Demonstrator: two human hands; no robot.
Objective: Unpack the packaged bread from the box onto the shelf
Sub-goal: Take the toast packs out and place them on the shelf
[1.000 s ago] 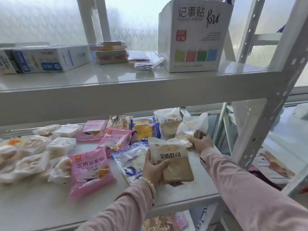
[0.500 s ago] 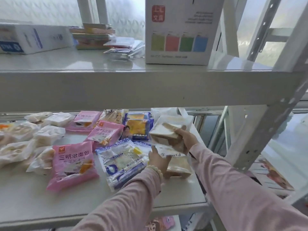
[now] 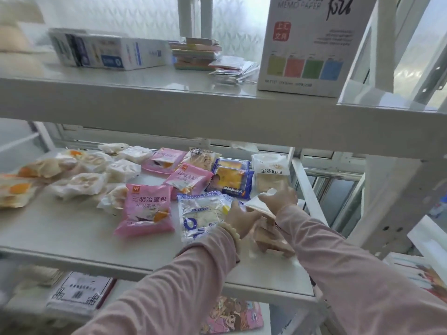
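The middle shelf (image 3: 72, 233) carries many bread packs. My left hand (image 3: 242, 220) grips the top of a whole-wheat toast pack (image 3: 273, 239) that lies flat near the shelf's right front edge. Just above it, my right hand (image 3: 281, 198) holds a second, white-wrapped bread pack (image 3: 257, 205), tilted over the first. Another toast pack (image 3: 271, 175) lies behind them at the back right. Pink sandwich-bread packs (image 3: 146, 209), a clear and blue pack (image 3: 202, 213) and a blue pack with yellow cake (image 3: 231, 181) lie to the left. The box is out of view.
White wrapped buns (image 3: 79, 184) and orange-filled packs (image 3: 17, 189) fill the shelf's left side. The upper shelf (image 3: 169, 102) holds a memo-paper box (image 3: 312, 44), sticky-note stacks (image 3: 196, 53) and a flat white carton (image 3: 108, 53). A white upright post (image 3: 396, 197) stands at the right.
My left hand has lowered the toast pack from upright to flat on the shelf. My right hand has brought the white pack down from the back right towards it.
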